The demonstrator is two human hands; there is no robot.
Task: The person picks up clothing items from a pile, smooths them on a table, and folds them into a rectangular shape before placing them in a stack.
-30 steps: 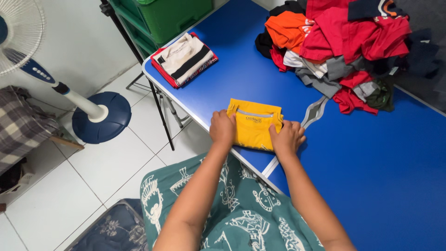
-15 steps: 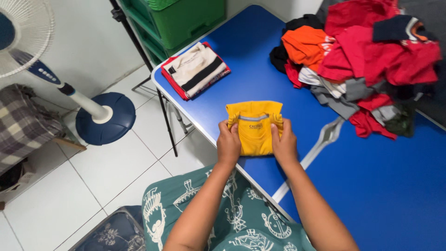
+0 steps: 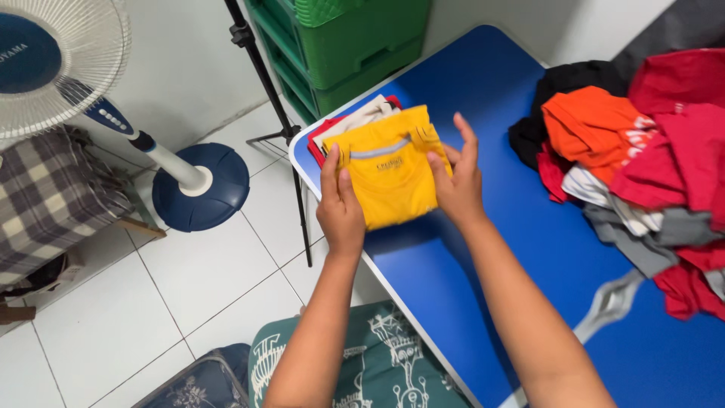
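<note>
Folded yellow T-shirt (image 3: pixel 389 177), collar side facing up, sits between both hands above the near left corner of the blue table (image 3: pixel 491 98). It is held over a small stack of folded clothes (image 3: pixel 355 121) that lies at that corner, with red and cream edges showing behind the yellow fabric; whether the shirt already touches the stack cannot be told. The left hand (image 3: pixel 340 208) grips the shirt's left edge, thumb on top and fingers curled underneath. The right hand (image 3: pixel 457 181) holds the right edge, thumb pressed on the cloth and fingers stretched almost straight behind it.

Further along the table, toward its far right side, lies a loose pile of unfolded clothes (image 3: pixel 642 166) in red, orange, black, grey and white, well apart from the shirt. Green plastic crates (image 3: pixel 347 45) stand beyond the table's far left edge. On the tiled floor to the left stands a pedestal fan (image 3: pixel 68 68) with a dark blue base, beside a checked cloth (image 3: pixel 45 196).
</note>
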